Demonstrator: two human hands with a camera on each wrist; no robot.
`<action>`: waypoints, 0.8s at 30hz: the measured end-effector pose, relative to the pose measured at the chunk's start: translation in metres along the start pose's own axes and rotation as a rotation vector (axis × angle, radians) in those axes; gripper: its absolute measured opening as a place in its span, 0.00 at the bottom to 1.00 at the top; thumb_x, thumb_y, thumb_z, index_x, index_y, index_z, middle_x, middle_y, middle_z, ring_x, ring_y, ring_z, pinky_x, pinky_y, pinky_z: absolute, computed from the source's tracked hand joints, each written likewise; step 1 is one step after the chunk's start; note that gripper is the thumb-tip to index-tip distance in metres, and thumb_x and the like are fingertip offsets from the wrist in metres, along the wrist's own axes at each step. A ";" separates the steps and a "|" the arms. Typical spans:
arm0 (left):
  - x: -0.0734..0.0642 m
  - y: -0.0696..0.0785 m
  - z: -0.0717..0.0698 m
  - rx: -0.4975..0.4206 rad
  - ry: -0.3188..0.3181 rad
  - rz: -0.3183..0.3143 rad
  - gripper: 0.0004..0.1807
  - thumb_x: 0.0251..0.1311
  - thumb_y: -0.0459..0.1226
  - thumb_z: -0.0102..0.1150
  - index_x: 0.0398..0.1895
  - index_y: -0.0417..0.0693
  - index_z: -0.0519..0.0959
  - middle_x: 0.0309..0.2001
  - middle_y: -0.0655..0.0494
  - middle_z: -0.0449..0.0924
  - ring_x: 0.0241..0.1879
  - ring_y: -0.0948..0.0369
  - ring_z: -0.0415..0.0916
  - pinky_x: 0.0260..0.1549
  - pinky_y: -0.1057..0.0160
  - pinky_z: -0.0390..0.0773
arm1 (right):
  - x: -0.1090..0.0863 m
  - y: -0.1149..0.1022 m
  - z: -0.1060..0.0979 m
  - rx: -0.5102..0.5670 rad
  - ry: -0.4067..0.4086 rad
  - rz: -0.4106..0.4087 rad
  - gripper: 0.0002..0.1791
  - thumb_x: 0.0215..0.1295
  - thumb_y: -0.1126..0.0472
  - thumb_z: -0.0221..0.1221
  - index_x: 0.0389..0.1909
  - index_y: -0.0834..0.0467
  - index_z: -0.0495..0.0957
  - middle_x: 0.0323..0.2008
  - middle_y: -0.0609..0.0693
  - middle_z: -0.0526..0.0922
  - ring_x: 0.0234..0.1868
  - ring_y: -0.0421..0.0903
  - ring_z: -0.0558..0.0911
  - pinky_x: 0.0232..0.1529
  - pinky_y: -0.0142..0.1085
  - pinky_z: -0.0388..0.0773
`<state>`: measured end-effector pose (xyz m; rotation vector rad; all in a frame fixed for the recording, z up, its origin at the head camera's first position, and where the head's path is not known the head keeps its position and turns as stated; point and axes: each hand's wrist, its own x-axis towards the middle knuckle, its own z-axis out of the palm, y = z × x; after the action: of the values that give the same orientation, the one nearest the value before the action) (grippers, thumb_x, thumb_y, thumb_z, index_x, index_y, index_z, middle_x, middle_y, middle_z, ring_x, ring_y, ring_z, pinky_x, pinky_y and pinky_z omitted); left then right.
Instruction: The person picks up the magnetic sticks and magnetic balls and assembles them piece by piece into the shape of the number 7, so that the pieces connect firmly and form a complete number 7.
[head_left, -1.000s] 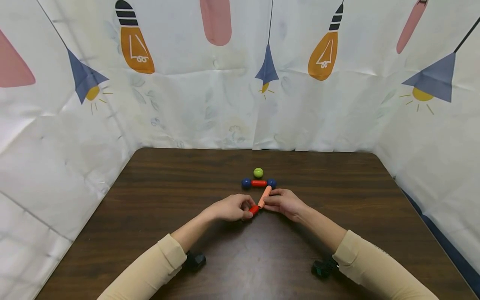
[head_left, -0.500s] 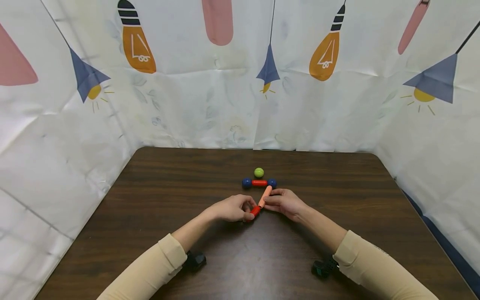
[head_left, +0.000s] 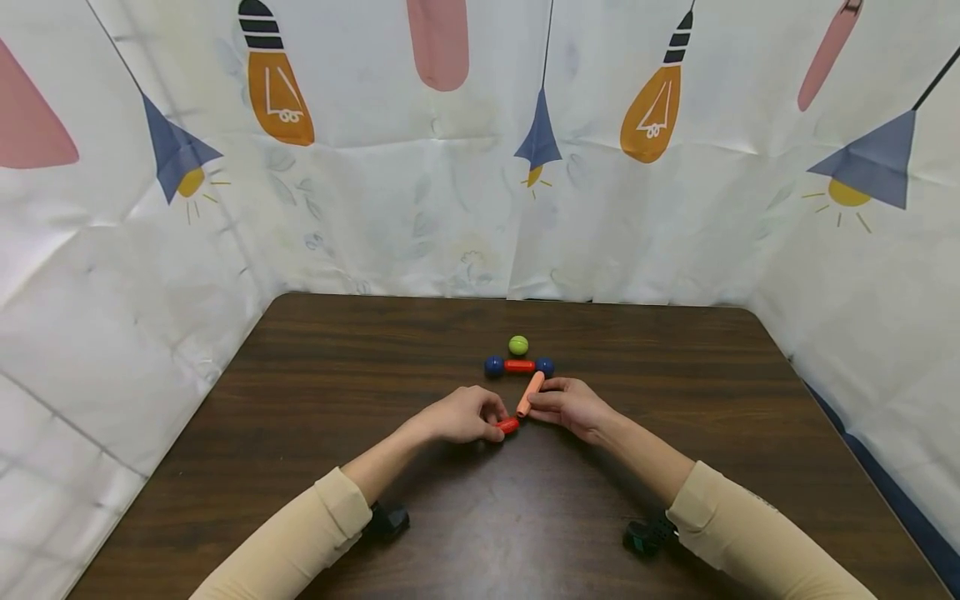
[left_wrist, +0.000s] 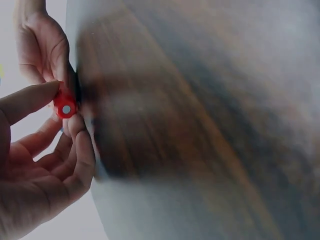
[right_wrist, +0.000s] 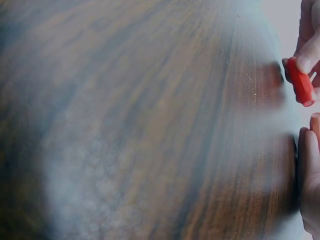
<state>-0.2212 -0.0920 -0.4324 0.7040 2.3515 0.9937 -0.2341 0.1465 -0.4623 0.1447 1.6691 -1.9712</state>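
My left hand (head_left: 467, 415) pinches a short red rod (head_left: 507, 426) between thumb and fingers, low over the table. In the left wrist view the red rod (left_wrist: 65, 105) points its end at the camera, with a pale silvery disc in it. My right hand (head_left: 572, 407) holds a longer peach-coloured rod (head_left: 530, 395), tilted, its lower end near the red rod. A small gap shows between the two rods in the right wrist view, where the peach rod (right_wrist: 315, 123) is mostly cut off by the frame edge.
Just beyond the hands, another red rod (head_left: 519, 366) lies between two blue balls (head_left: 493, 367). Behind it sits a green ball (head_left: 518, 345). The dark wooden table (head_left: 337, 350) ends at a printed curtain (head_left: 465, 217).
Half a second ago the red rod's end met the peach rod's lower end. Now it has come away and turned flatter, with the left hand shifting slightly. The right hand stays put.
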 end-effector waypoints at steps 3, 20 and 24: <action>0.000 -0.002 -0.001 0.021 0.019 -0.008 0.07 0.59 0.34 0.72 0.39 0.48 0.85 0.28 0.59 0.80 0.26 0.63 0.75 0.32 0.64 0.74 | 0.000 0.000 0.000 -0.003 -0.006 -0.005 0.29 0.74 0.72 0.57 0.70 0.77 0.57 0.50 0.64 0.81 0.46 0.48 0.87 0.53 0.39 0.80; -0.001 -0.005 -0.001 0.086 0.063 0.038 0.10 0.54 0.30 0.76 0.37 0.53 0.87 0.29 0.61 0.81 0.28 0.61 0.74 0.29 0.62 0.75 | -0.002 0.001 0.000 -0.003 -0.009 -0.008 0.30 0.74 0.70 0.58 0.70 0.77 0.57 0.51 0.64 0.81 0.47 0.48 0.87 0.53 0.40 0.80; -0.003 -0.005 -0.001 0.102 0.061 0.055 0.13 0.54 0.24 0.71 0.38 0.51 0.88 0.32 0.62 0.82 0.31 0.60 0.73 0.31 0.61 0.74 | -0.001 0.002 0.000 -0.004 -0.002 -0.004 0.30 0.74 0.70 0.58 0.70 0.76 0.57 0.51 0.64 0.82 0.46 0.48 0.87 0.52 0.40 0.80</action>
<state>-0.2213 -0.0976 -0.4352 0.7909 2.4624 0.9361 -0.2321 0.1466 -0.4630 0.1384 1.6731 -1.9699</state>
